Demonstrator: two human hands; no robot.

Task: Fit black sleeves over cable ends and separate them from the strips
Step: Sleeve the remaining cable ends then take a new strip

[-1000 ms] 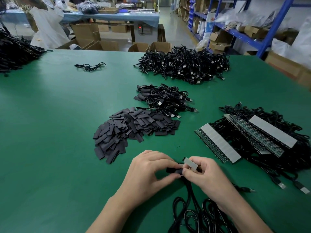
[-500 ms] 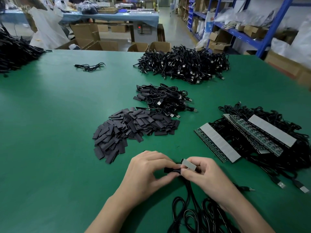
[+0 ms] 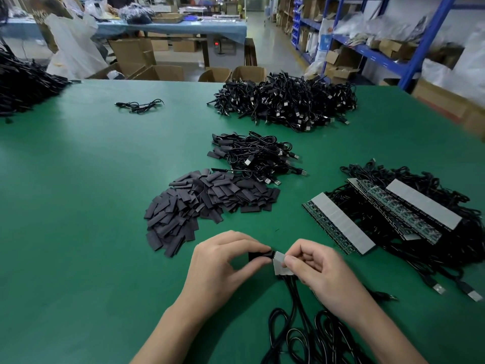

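Near the front of the green table, my left hand pinches a black sleeve between thumb and fingers. My right hand pinches a short grey-backed strip piece right beside it. Black cables trail from that strip toward me. The sleeve touches the strip's left end. A heap of loose black sleeves lies just beyond my hands.
Longer grey-backed strips with cables lie to the right. A small pile of sleeved cables sits behind the sleeve heap, a big cable pile farther back. One loose cable lies far left; cardboard boxes stand beyond the table.
The strip piece has tilted downward in my right hand. The sleeve has shifted slightly left in my left hand. Both hands stay in place.
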